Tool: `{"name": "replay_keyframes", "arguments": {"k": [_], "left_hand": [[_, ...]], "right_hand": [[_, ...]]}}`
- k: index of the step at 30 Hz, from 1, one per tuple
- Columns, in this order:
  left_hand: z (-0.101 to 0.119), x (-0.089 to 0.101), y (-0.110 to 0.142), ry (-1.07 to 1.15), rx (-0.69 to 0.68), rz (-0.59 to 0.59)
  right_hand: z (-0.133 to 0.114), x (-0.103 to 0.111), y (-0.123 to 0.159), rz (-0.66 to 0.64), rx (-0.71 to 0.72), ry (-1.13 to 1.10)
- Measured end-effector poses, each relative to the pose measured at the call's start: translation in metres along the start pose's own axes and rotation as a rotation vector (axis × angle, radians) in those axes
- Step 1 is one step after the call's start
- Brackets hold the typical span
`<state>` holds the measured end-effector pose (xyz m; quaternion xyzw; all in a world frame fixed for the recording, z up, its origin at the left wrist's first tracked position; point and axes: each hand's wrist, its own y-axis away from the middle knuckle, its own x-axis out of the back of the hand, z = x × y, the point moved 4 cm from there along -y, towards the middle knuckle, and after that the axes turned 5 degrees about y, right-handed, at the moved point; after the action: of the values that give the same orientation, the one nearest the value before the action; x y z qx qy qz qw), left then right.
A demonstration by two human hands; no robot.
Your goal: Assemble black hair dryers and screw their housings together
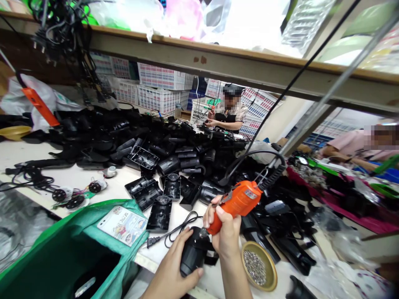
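My right hand [226, 232] is wrapped round an orange electric screwdriver [237, 202] that hangs from a black cable, its tip pointing down onto a black plastic appliance body [192, 254]. My left hand [174, 265] grips that black body from the left and below, holding it at the table's near edge. A black power cord with a plug [170, 232] trails from the body across the white table [93, 176]. A round brass-coloured dish of small screws [259, 265] sits just right of my right wrist.
A big heap of black plastic housings [162, 153] covers the table's middle and right. A green bag [77, 245] stands open at near left. Small motors with fans [75, 195] lie at left. Two other people work at the far side and right. White crates are stacked behind.
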<state>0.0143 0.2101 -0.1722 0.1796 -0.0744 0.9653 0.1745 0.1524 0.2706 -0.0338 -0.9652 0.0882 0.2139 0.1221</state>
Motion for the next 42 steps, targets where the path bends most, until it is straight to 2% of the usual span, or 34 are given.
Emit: {"name": "replay_keyframes", "arguments": {"k": [10,19,28,32,35,38,42], "left_hand": [[0.002,0.000,-0.002,0.074,-0.017,0.033],[0.004,-0.011,-0.001,0.165,0.088,0.152],[0.006,-0.011,0.002,0.178,0.149,0.169],[0.007,-0.009,-0.002,0.182,0.151,0.149],[0.004,-0.001,-0.003,0.192,0.145,0.121],[-0.002,0.011,0.002,0.239,0.125,0.114],[-0.006,0.030,0.014,0.563,0.083,0.128]], "right_hand": [[0.007,0.000,0.001,-0.036,-0.015,0.022],[0.027,-0.020,-0.009,-0.293,-0.143,0.102],[0.028,-0.022,-0.006,-0.338,-0.173,0.136],[0.021,-0.016,-0.001,-0.255,-0.120,0.156],[0.009,0.001,-0.003,-0.073,-0.004,0.190],[-0.006,0.035,-0.008,0.141,0.127,0.291],[-0.007,0.090,-0.006,0.299,0.150,0.563]]}}
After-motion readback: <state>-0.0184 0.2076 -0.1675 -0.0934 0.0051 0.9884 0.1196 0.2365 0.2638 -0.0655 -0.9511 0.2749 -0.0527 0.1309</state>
